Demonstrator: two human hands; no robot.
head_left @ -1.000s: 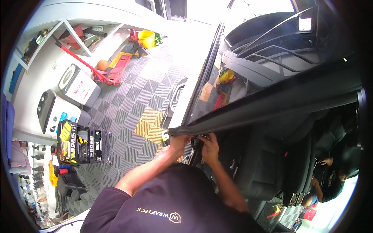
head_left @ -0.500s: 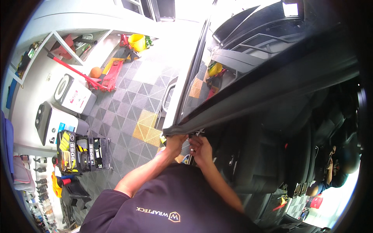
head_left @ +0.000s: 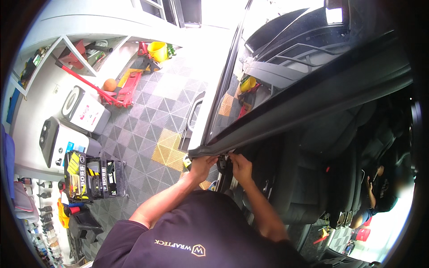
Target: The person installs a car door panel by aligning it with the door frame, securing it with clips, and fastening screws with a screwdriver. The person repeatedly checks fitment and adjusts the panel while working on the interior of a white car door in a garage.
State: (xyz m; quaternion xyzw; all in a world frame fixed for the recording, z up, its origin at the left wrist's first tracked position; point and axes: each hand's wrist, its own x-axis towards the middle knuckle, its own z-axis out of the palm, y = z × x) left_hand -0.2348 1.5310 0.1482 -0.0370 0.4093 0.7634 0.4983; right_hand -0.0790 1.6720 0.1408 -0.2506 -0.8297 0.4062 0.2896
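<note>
A white car door stands open in front of me, its rear edge (head_left: 195, 149) nearest my body. My left hand (head_left: 202, 167) is closed around that edge just below the black window trim (head_left: 268, 123), its fingertips hidden. To its right, my right hand (head_left: 241, 168) has its fingers bent and pressed together against the underside of the trim. Whatever those fingers pinch is too small to make out. A dark latch-like part (head_left: 222, 163) shows on the door edge between my hands.
Black car seats (head_left: 299, 187) lie to the right, with another person (head_left: 386, 187) beyond them. At left stand an open tool box (head_left: 94, 178), white-and-grey bins (head_left: 67, 143) and a red floor jack (head_left: 127, 91). A yellow bucket (head_left: 157, 51) is farther off on the tiled floor.
My right hand has moved slightly right, away from my left hand, and its fingers now reach up to the trim. A thin light piece seen by it earlier no longer shows. My left hand stays.
</note>
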